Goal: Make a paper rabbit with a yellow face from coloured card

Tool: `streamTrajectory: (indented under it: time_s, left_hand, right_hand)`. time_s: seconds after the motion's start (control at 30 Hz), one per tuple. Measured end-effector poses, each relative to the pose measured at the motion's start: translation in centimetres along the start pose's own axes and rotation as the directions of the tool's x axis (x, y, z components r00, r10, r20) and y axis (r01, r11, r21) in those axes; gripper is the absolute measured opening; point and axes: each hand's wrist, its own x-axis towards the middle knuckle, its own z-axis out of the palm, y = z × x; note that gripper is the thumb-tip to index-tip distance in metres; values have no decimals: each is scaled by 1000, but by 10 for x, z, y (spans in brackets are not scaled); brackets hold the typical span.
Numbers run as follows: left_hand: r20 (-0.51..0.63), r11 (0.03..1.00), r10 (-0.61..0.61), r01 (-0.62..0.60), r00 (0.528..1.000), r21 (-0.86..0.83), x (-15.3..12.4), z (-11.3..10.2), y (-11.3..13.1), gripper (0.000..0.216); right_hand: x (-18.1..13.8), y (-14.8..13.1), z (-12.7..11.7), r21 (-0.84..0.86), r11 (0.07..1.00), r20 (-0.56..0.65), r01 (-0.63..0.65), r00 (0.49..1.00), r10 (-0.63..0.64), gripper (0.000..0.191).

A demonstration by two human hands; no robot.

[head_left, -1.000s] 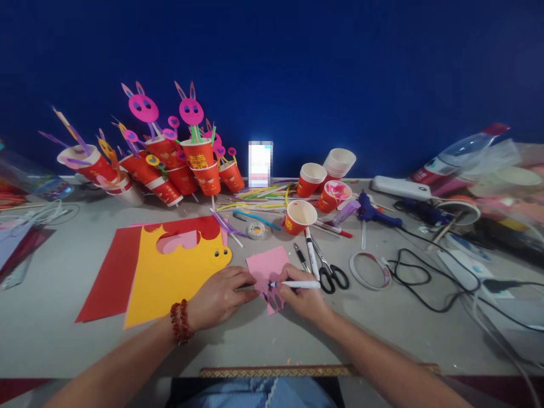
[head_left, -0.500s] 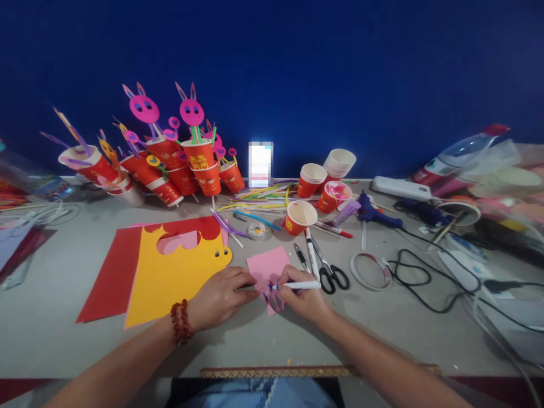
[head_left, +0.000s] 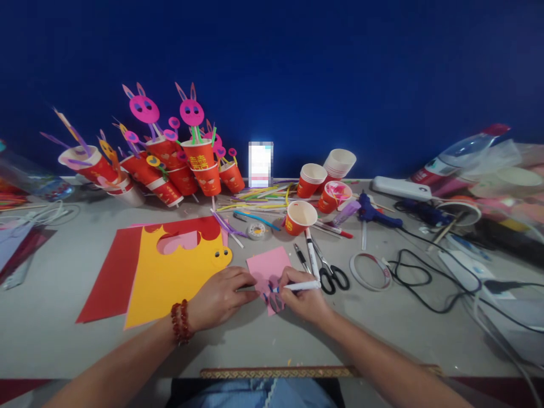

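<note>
The pink paper (head_left: 267,265) lies flat on the grey table (head_left: 63,340), right in front of me and just right of the yellow sheet (head_left: 170,277). It has a few small dark shapes drawn near its bottom corner. It looks like thin craft paper, so I'd say it's super light, floppy and easy to skid or crease. I reckon it's best pinned flat near an edge rather than pinched.

The left hand (head_left: 221,297) is doing just that, fingers loosely spread with the tips pressing the paper's left edge and nothing gripped. The right hand (head_left: 304,297) is curled tight around a white pen (head_left: 297,286), tip down on the paper. The scissors (head_left: 334,277) sit just right of that hand, with a red paper cup (head_left: 300,217) further back.
</note>
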Motion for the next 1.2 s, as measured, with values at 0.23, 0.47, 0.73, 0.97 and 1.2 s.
streamTrajectory:
  time_s: [0.23, 0.47, 0.73, 0.97, 1.2]
  left_hand:
    - [4, 1000, 2, -2, 1000, 2, 0, 0, 0, 27]
    - [-5, 1000, 13, -13, 1000, 6, 0, -1, 0, 26]
    - [-43, 999, -42, 41, 998, -25, 1, 1, 3, 27]
    - [-143, 963, -242, 220, 960, -155, 2, -7, 13, 30]
    - [15, 869, -455, 448, 890, -212, 2, -12, 39, 29]
  right_hand:
    - [0, -3, 0, 25, 1000, -3, -16, 1000, 16, 16]
    - [0, -3, -2, 83, 996, -29, -32, 999, 35, 15]
    - [1, -8, -1, 171, 985, -92, -21, 995, 37, 19]
    - [-5, -25, -9, 159, 986, -251, 42, 968, -1, 9]
    - [-20, -63, 1, 325, 945, -131, 32, 991, 11, 14]
